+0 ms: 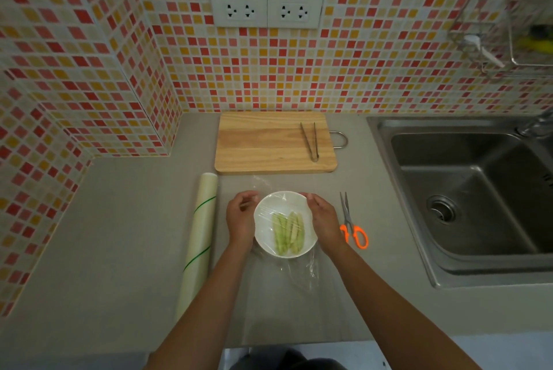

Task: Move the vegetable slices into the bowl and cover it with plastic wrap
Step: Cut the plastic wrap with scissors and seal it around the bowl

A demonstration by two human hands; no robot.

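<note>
My left hand [240, 218] and right hand [323, 219] cup opposite sides of the white bowl [284, 202], fingers curled, pressing plastic wrap [296, 272] against its rim. Between my palms, the green vegetable slices [287, 229] lie inside under the film. Loose wrap trails toward me.

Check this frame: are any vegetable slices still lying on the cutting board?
No, the cutting board holds only the metal tongs; the vegetable slices lie in the white bowl under plastic wrap.
</note>
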